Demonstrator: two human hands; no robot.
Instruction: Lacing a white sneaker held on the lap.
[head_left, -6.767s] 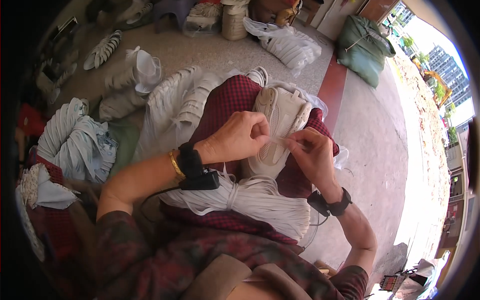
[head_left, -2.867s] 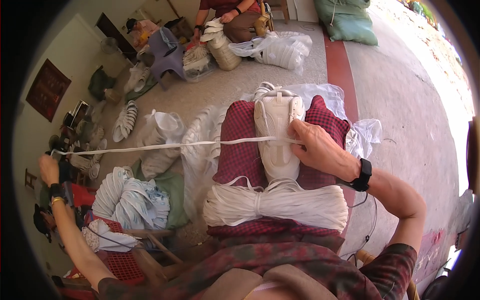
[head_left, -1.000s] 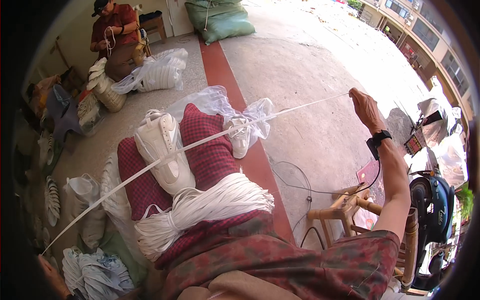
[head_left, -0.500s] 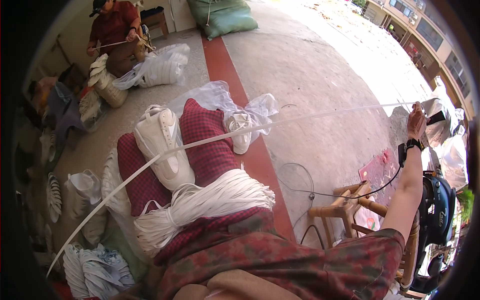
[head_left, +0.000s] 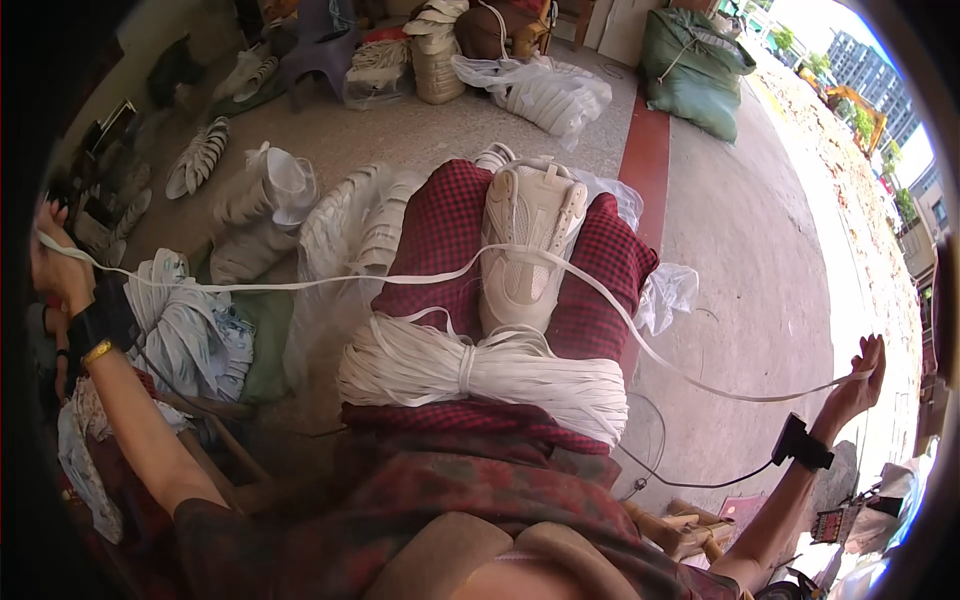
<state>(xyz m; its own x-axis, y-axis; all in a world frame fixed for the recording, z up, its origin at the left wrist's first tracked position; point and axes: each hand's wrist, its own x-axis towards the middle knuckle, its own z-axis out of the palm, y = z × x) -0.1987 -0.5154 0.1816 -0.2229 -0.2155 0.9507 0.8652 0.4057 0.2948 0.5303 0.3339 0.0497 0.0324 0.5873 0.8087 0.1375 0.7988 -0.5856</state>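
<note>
A cream-white sneaker [head_left: 535,215] lies across my lap on red-and-black checked cloth, its toe toward me. One long white shoelace [head_left: 300,285] runs over the sneaker's tongue and sags on both sides. At the far left, my left hand [head_left: 62,258] has its fingers closed on one stretch of the lace. Out to the right, my right hand [head_left: 858,385] pinches the other stretch, its fingers bent. Both arms are spread wide. A thick bundle of white shoelaces [head_left: 405,370], tied around its middle, rests on my lap just below the toe.
Stacked white shoe parts [head_left: 265,200] and plastic-wrapped shoe parts [head_left: 350,215] stand to my left, beside patterned white pieces [head_left: 190,320]. Another person sits beyond, near a wrapped stack [head_left: 555,95]. A green sack [head_left: 695,70] stands far off. A black cable [head_left: 700,484] runs to my right wrist.
The lace was drawn nearly straight and now hangs slack. My left hand has come into view. My right hand is lower in the picture, and the view has swung leftward and levelled.
</note>
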